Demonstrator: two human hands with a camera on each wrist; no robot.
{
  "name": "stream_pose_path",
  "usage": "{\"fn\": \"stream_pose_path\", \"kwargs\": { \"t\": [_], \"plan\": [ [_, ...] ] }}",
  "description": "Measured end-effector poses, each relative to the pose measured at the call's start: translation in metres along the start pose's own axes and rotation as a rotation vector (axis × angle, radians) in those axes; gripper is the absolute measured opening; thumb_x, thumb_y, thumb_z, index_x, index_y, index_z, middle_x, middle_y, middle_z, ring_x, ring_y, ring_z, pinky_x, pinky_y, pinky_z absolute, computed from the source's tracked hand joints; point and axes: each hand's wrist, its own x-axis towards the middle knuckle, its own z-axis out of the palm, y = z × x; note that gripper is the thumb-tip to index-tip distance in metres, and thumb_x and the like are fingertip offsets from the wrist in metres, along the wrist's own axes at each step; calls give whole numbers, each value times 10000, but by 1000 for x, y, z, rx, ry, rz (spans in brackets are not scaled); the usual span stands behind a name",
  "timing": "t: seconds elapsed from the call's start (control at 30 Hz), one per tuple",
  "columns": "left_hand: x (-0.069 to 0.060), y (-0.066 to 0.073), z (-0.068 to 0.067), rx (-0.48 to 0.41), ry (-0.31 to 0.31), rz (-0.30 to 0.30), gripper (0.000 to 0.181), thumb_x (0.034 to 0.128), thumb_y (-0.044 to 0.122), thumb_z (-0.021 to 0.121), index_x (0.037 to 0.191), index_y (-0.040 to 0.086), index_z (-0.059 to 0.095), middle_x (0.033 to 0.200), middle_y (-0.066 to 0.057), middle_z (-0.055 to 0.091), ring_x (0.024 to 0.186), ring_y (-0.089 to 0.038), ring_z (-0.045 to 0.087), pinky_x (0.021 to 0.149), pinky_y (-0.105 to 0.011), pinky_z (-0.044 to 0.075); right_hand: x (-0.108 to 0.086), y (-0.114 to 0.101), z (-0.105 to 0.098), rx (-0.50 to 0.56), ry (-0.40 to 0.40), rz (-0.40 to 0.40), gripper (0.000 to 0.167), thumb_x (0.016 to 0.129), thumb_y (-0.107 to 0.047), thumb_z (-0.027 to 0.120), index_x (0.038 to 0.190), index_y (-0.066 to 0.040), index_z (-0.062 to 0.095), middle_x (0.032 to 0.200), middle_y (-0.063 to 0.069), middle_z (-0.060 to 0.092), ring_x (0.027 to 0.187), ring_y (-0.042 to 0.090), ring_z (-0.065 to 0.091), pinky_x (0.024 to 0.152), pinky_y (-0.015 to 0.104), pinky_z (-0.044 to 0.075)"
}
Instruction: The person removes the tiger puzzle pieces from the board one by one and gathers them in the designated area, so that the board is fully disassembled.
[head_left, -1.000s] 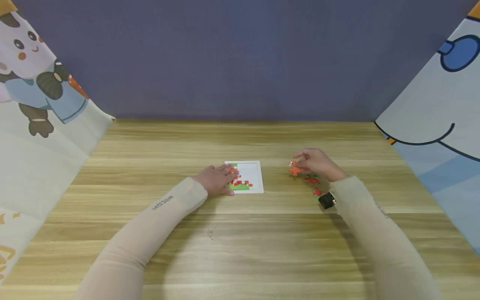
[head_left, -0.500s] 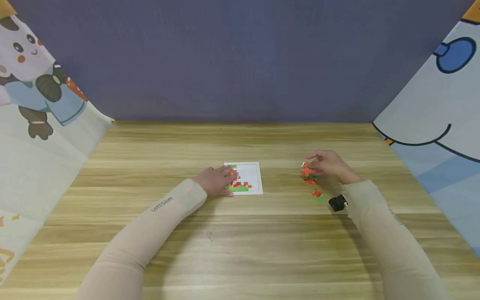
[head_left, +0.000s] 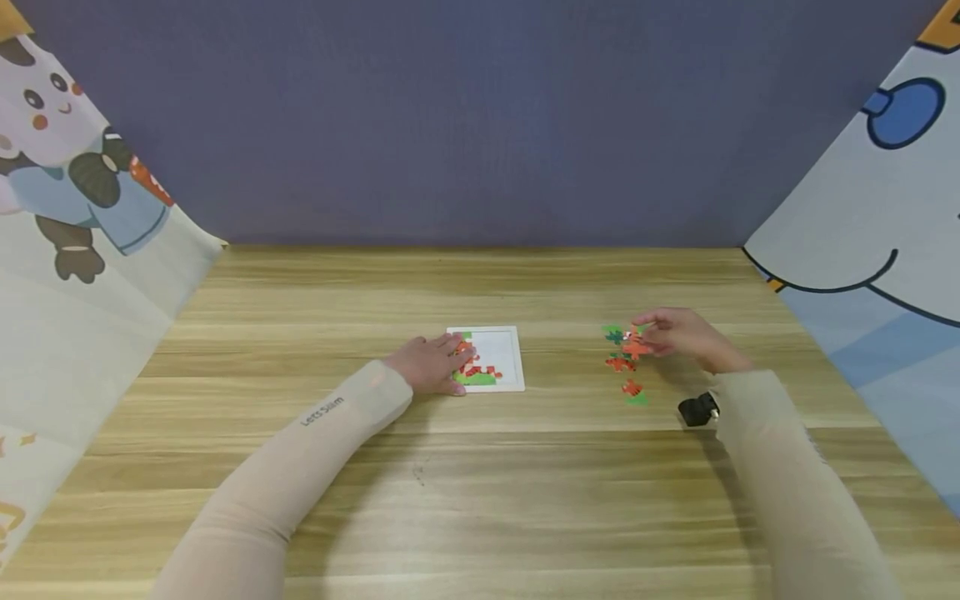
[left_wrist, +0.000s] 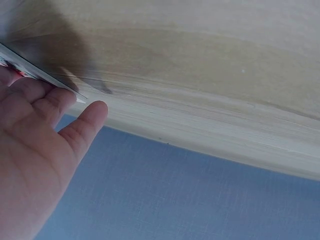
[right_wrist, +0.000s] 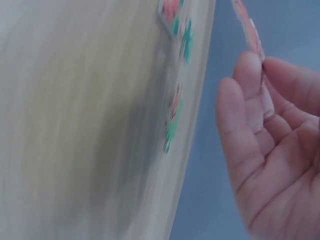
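Spread over the left side of a white puzzle tray [head_left: 501,348], my left hand [head_left: 427,365] rests with extended fingers, partly covering fitted red and green pieces [head_left: 480,377]. The tray's right part shows bare white. In the left wrist view the tray's edge [left_wrist: 42,74] runs beside the fingers. My right hand [head_left: 688,336] pinches an orange puzzle piece [head_left: 636,348] between thumb and fingers; the right wrist view shows this piece [right_wrist: 250,31] raised off the table. Just left of and below that hand lie loose puzzle pieces: a green one [head_left: 612,335], a red-green one [head_left: 620,364] and another [head_left: 633,390].
The wooden table [head_left: 480,500] reaches back to a blue-grey panel [head_left: 480,125]. Cartoon-printed sheets stand at the left [head_left: 97,208] and right [head_left: 847,233]. A small black device [head_left: 698,410] sits at my right wrist.
My right hand has moved to the right with the orange puzzle piece, uncovering the loose pieces, the green one last. The left hand stays on the tray.
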Motion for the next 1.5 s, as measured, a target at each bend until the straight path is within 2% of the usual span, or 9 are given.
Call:
{"fn": "stream_pose_path", "kwargs": {
  "t": [0.23,0.33,0.5,0.6,0.77,0.93,1.13,1.27,1.5],
  "plan": [
    [-2,1,-3,-5,-8,1,724,968,510,457,1541,141,210,1587,-141,101,1447,-282,133,1109,-512,250,-5,10,-7,8,3,25,440,981,-49,496,1345,174,390,1178,263,602,820,45,621,782,316,546],
    [-2,1,-3,-11,-14,1,727,968,510,457,1542,145,201,1589,-137,97,1449,-278,126,1111,-509,246,-7,14,-9,10,-1,43,438,981,-39,487,1353,170,382,1127,207,631,815,45,614,771,296,544],
    [0,0,-1,-19,-15,-5,730,966,513,457,1544,150,197,1590,-135,90,1451,-274,116,1115,-505,240,-10,19,-12,35,1,62,432,974,-24,497,1336,183,384,937,8,657,770,30,604,729,267,542],
    [-1,0,0,-20,-12,-6,728,966,514,457,1544,152,200,1590,-136,90,1451,-275,115,1114,-502,243,-12,22,-13,41,3,55,428,971,-15,502,1323,196,381,950,16,661,772,12,601,716,267,545],
    [-2,1,-1,-23,-2,0,726,966,511,460,1542,148,208,1587,-140,98,1449,-279,122,1109,-501,257,-17,25,-14,19,-1,63,426,961,10,503,1324,198,384,1060,139,654,803,-12,591,716,284,550],
    [-4,2,-2,-17,2,1,726,967,509,456,1540,138,210,1585,-145,96,1447,-283,129,1104,-504,264,-16,28,-15,15,-19,112,448,962,-25,520,1328,195,385,968,30,656,776,32,598,716,287,550],
    [-5,2,-2,-21,-2,-2,723,968,508,455,1541,146,206,1586,-138,96,1448,-277,122,1108,-498,261,-15,31,-15,56,-28,147,451,974,-18,498,1350,192,365,951,-33,648,769,39,609,723,282,555],
    [-4,1,-2,-16,-8,-3,721,970,510,448,1543,151,198,1587,-134,93,1449,-272,117,1111,-492,258,-14,32,-16,116,-18,175,450,972,-23,518,1341,194,378,875,-92,647,713,46,613,691,259,553],
    [-5,2,-2,-19,-10,-9,724,969,510,446,1544,149,195,1589,-133,86,1451,-269,118,1113,-498,249,-11,32,-19,211,-17,252,337,959,8,514,1249,180,513,779,-88,653,640,40,607,633,230,545]
  ]
}}
